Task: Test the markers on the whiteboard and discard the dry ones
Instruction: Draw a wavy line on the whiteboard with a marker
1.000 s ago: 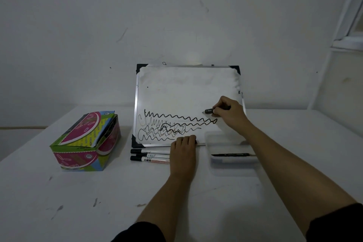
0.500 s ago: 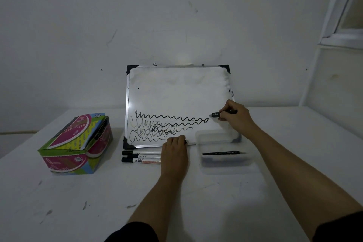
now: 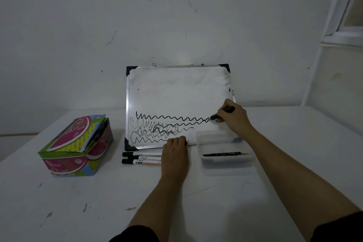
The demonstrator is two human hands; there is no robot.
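Your right hand (image 3: 233,119) pinches one black marker (image 3: 222,113) on the white metal-framed whiteboard (image 3: 176,92). Your left hand (image 3: 174,152), fingers curled at its bottom edge, hides the ends of three white black-capped markers (image 3: 141,158). A fifth pen (image 3: 224,154) lies in the clear plastic tray (image 3: 225,167).

The whiteboard (image 3: 176,94) leans on the wall, blocking the table's (image 3: 59,202) back. Before it, capped markers (image 3: 141,158) and a clear tray (image 3: 225,167) flank the left hand (image 3: 174,153); a colourful box (image 3: 76,145) stands left. Bare tabletop lies nearer.
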